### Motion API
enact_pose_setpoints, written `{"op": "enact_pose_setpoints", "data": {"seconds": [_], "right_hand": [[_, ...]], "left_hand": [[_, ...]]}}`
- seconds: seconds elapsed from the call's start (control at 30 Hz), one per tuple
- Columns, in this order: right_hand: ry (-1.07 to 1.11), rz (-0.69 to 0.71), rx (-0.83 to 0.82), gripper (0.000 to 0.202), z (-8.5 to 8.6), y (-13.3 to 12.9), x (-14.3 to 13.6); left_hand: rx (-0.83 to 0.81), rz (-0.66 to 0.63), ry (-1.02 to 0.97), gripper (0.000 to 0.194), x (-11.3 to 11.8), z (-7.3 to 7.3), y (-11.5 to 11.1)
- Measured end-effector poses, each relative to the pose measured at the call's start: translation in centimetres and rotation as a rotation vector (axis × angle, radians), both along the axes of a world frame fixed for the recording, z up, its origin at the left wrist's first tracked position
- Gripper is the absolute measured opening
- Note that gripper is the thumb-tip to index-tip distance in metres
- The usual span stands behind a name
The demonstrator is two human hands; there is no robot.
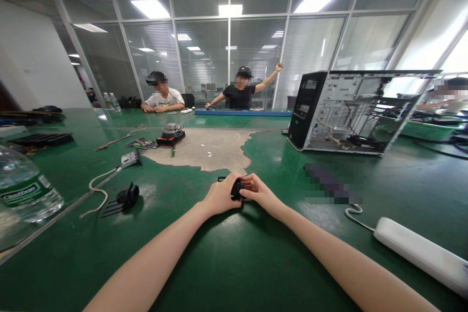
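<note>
Hands meet over the middle of the green table [234,263]: the left hand [219,197] and right hand [258,191] both grip a small black part [236,188], held just above the surface. Steady, even pressure from both sides probably works best. An open computer case [351,112] stands toward the far right edge.

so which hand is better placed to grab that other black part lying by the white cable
Left. The left hand is nearer the black part at left; both hands grip the small black piece.
</note>
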State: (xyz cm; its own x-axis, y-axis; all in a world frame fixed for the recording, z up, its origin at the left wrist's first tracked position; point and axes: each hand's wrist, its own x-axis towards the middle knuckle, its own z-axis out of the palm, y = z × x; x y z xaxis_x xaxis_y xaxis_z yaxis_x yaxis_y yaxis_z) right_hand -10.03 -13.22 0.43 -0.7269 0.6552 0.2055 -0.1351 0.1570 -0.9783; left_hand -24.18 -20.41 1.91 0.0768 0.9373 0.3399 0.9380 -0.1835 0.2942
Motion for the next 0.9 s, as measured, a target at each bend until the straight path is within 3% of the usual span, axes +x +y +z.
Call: {"op": "enact_pose_setpoints", "data": {"seconds": [0.17,0.33,0.47,0.7,0.9], "right_hand": [[0.044,0.055,0.003,0.038,0.25,-0.09,0.27],[0.034,-0.024,-0.023,0.026,0.21,-0.22,-0.04],[-0.028,-0.071,-0.015,0.029,-0.01,-0.02,-0.17],[0.0,0.058,0.027,0.037,0.1,0.15,0.45],[0.004,-0.033,-0.01,0.026,-0.03,0.09,0.0]], "left_hand": [[-0.006,0.006,-0.001,0.063,-0.09,-0.02,0.06],[0.016,-0.01,-0.002,0.061,-0.21,-0.19,0.15],[-0.012,0.013,0.006,0.059,-0.15,-0.17,0.23],[-0.045,0.01,0.012,0.064,-0.12,0.05,0.23],[-0.014,0.0,-0.013,0.059,-0.06,-0.05,0.19]]}}
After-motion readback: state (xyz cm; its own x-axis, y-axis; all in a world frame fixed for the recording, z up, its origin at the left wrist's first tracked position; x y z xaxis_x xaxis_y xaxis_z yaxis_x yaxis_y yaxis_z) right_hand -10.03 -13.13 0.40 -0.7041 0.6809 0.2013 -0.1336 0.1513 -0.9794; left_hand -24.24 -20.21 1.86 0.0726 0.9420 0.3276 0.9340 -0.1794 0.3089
